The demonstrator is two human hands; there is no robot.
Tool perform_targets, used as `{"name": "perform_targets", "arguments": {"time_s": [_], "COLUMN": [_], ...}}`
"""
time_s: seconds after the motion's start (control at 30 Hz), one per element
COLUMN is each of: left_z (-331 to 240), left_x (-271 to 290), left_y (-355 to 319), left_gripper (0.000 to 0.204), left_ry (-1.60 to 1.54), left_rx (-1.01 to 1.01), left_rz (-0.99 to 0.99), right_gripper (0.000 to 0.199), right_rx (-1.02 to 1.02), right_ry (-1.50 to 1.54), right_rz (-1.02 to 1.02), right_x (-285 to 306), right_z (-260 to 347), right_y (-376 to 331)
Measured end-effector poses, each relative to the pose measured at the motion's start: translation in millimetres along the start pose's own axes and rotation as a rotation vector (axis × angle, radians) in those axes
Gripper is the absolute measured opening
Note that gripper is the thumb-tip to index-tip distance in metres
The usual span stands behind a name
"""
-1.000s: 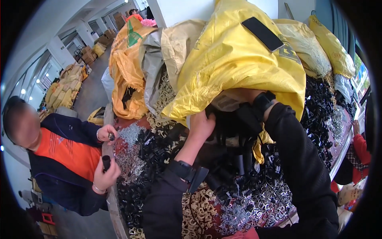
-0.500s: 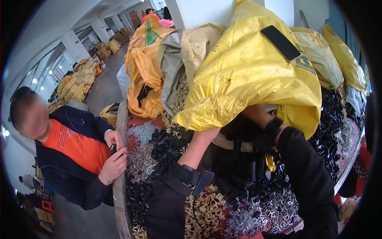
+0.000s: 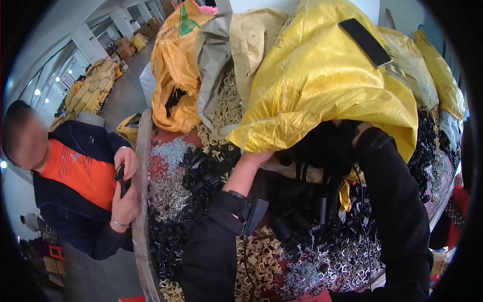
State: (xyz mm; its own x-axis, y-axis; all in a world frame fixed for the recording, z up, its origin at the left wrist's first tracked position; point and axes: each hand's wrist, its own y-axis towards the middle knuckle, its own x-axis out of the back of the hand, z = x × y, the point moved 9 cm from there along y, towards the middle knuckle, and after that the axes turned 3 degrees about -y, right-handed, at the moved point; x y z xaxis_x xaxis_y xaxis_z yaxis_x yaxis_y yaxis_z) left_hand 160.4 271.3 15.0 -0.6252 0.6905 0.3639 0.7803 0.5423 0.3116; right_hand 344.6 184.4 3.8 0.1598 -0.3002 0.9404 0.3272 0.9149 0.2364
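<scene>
Orange-vested co-worker [image 3: 75, 173] at nine o'clock grips a small black piece [image 3: 122, 180]. The left hand [image 3: 254, 159] reaches under the big yellow woven sack's [image 3: 322, 85] mouth at centre; its fingers are hidden. At three o'clock, the right hand [image 3: 358, 134] is also buried there, grip unclear.

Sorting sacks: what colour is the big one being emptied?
Bright yellow sack, clearest in the head view.

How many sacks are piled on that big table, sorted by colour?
Bright yellow woven plastic sacks: 2
Orange woven plastic sack: 1
Grey woven plastic sack: 1
Dull tan woven plastic sacks: 2
Total: 6
</scene>
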Motion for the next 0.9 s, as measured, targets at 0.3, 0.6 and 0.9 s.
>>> {"name": "perform_targets", "arguments": {"time_s": [0.3, 0.6, 0.9], "left_z": [4, 2, -52], "left_x": [-4, -10, 2], "left_y": [1, -32, -86], "left_gripper": [0.039, 0.062, 0.062], "left_ry": [0.357, 0.231, -0.109], "left_rx": [-0.101, 0.04, 0.175], "left_rz": [0.078, 0.362, 0.716], "right_gripper": [0.069, 0.071, 0.067], "right_rx": [-0.018, 0.084, 0.46], "right_ry": [0.116, 0.19, -0.046], "right_rz": [0.376, 0.569, 0.737], "right_x": [-48, -10, 33], "right_z": [8, 60, 157], "right_y": [-24, -7, -52]}}
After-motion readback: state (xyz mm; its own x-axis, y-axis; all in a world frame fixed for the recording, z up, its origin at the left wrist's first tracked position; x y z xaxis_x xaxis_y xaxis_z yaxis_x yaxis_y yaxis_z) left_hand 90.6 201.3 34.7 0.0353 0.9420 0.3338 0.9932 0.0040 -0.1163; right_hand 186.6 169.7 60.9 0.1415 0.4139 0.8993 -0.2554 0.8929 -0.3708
